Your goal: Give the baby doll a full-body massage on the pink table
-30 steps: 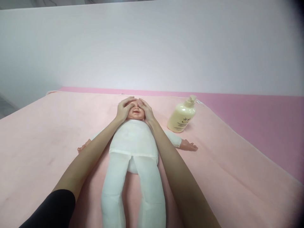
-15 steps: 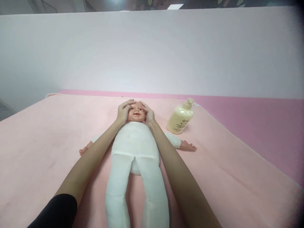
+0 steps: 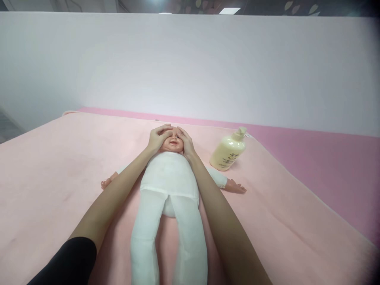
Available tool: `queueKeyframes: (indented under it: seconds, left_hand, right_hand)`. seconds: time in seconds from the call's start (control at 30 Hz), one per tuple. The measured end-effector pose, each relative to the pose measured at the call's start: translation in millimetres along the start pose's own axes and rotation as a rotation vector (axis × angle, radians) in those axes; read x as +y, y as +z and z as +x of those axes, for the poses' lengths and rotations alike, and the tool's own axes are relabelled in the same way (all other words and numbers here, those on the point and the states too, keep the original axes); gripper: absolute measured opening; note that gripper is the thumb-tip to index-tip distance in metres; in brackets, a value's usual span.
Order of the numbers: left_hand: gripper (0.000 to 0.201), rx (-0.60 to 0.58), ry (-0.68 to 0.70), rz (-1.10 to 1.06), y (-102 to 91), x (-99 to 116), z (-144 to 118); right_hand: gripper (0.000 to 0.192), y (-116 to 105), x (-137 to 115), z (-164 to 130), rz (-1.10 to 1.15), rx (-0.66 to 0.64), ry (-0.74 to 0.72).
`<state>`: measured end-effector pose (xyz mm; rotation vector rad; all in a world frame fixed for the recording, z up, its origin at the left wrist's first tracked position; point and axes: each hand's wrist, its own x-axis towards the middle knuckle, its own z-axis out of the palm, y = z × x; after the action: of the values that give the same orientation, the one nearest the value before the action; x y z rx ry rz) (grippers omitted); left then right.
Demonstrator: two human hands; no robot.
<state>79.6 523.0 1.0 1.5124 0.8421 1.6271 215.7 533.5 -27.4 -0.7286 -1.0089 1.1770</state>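
Note:
A baby doll (image 3: pixel 168 174) with a white cloth body lies on its back, feet toward me and arms spread out to the sides. My left hand (image 3: pixel 158 137) rests along the left side of the doll's head (image 3: pixel 173 145), its thumb across the eye there. On the other side, my right hand (image 3: pixel 186 141) lies against the head with extended fingers reaching over the brow, partly covering the other eye. Both hands are open and touch the head without closing round it. The doll's mouth and chin show between them.
A pale yellow pump bottle (image 3: pixel 228 151) stands to the right of the doll's head, close to its outstretched arm. Underneath is a light pink blanket (image 3: pixel 59 170) over a darker pink surface (image 3: pixel 320 166). A white wall panel (image 3: pixel 190 63) rises behind.
My thumbs and fingers have slid inward and down over the doll's brow, covering more of its eyes. The view has tilted slightly. The bottle stays standing in its place.

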Motion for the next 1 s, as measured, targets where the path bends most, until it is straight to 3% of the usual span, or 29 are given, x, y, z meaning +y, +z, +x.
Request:
queueKeyframes:
  seconds: [0.33,0.67,1.0]
  left_hand:
    - [0.024,-0.007,0.032,-0.04,1.7,0.6,-0.3]
    - [0.025,-0.037,0.074,0.036,1.6,-0.4,0.0]
    - [0.02,-0.032,0.079,0.006,1.2,0.4,0.6]
  right_hand:
    - [0.044,-0.3,0.0,-1.2,0.085,0.006,0.043]
    - [0.055,1.1,-4.0,-6.5,-0.027,0.028,-0.016]
    - [0.052,5.3,-9.5,-9.2,-0.025,0.023,0.001]
